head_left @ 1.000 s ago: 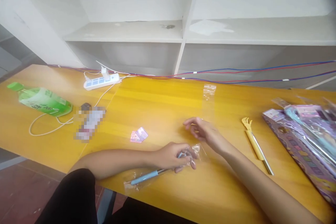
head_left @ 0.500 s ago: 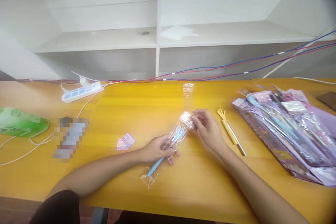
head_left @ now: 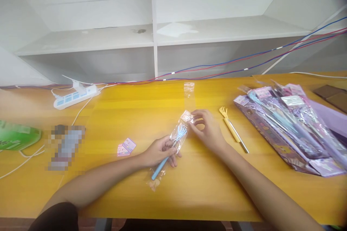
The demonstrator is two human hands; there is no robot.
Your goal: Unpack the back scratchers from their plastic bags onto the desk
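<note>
A light-blue back scratcher [head_left: 160, 168] with a small hand-shaped head lies inside a clear plastic bag [head_left: 185, 117]. My left hand [head_left: 162, 150] is closed around its middle through the plastic. At the bag's top end, the thumb and fingers of my right hand [head_left: 205, 126] pinch the edge. To the right of that hand rests a yellow back scratcher [head_left: 230, 130] with a metal rod beside its handle. Two small pink-and-purple cards [head_left: 127, 147] lie overlapping left of my left hand. Beyond my hands, another clear bag [head_left: 189, 94] lies flat on the table.
Packaged back scratchers [head_left: 287, 122] are piled on a purple printed bag at the right. A white power strip [head_left: 76, 96] with cords stands at the back left, near a green package [head_left: 18, 135]. Red and blue wires [head_left: 206, 66] run along the back below white shelves [head_left: 103, 38].
The camera view has shifted a little, moving the scene leftward. Both hands keep their hold on the bagged blue back scratcher, and the right fingers have shifted slightly at the bag's top.
</note>
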